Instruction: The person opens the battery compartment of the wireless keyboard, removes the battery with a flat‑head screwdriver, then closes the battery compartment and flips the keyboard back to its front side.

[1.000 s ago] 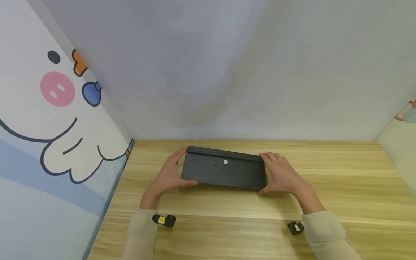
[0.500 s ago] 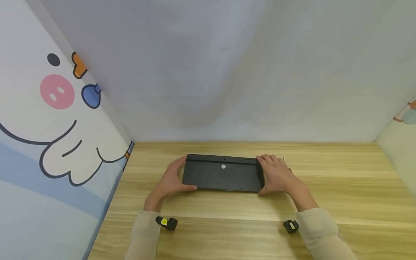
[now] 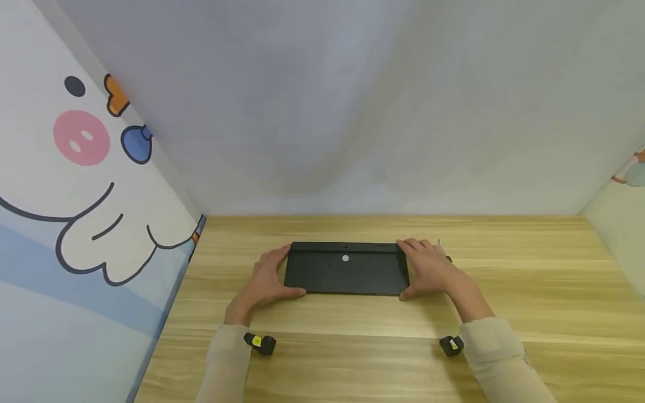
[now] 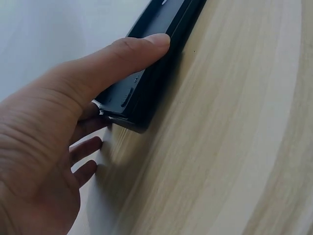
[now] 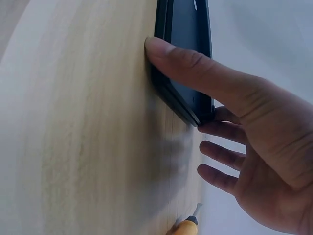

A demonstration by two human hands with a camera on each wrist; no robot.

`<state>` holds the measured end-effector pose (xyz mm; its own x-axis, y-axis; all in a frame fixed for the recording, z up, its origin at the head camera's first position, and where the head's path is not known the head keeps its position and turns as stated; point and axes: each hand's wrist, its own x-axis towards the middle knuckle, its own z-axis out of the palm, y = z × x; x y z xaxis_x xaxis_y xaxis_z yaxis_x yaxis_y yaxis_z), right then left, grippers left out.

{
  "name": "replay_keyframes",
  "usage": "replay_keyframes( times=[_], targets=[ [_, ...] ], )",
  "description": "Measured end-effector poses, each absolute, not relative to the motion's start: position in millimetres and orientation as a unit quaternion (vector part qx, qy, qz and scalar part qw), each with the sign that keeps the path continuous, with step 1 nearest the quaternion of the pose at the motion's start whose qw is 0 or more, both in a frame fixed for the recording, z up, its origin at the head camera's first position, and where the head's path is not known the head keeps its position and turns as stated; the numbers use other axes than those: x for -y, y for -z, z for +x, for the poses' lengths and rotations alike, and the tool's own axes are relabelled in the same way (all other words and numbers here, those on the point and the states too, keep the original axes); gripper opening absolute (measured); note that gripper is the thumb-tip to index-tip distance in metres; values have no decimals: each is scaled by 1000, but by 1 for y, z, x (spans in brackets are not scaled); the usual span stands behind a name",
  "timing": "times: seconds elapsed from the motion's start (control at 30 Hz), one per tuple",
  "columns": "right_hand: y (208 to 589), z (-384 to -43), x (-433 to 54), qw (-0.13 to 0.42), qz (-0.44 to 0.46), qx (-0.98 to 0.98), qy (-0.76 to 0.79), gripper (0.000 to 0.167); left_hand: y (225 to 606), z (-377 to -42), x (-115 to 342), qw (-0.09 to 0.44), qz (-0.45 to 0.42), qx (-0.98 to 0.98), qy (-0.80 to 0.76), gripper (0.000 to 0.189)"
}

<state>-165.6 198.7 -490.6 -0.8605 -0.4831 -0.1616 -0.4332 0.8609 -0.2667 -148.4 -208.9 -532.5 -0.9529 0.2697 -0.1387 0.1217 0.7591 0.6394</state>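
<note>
A flat black keyboard (image 3: 347, 274) lies underside up in the head view, with a raised ridge along its far edge, a small white round sticker and tiny screw holes. My left hand (image 3: 264, 282) grips its left end, thumb over the near edge and fingers at the far corner. At the right end my right hand (image 3: 428, 268) holds it the same way. Both wrist views show the thumbs lying across the keyboard (image 4: 156, 24), with some lower fingers free of it. Whether its whole face touches the table, I cannot tell.
A screwdriver (image 5: 186, 227) with a yellow-orange handle lies on the wooden table (image 3: 347, 364) beyond my right hand, mostly hidden in the head view. A pale wall (image 3: 353, 140) rises behind the table, and a cartoon-printed panel (image 3: 101, 224) stands at the left.
Both hands have brought the keyboard slightly nearer and levelled it from a slant, so its edges now run straight across. The screwdriver's tip has come into sight beside my right hand.
</note>
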Motion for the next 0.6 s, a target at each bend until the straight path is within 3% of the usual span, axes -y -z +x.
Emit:
replay_keyframes(
  times=[0.6],
  targets=[
    [484,-161,-204,132,-236,-948,165,121,527,-148,210,115,104,-930,-332,107]
  ],
)
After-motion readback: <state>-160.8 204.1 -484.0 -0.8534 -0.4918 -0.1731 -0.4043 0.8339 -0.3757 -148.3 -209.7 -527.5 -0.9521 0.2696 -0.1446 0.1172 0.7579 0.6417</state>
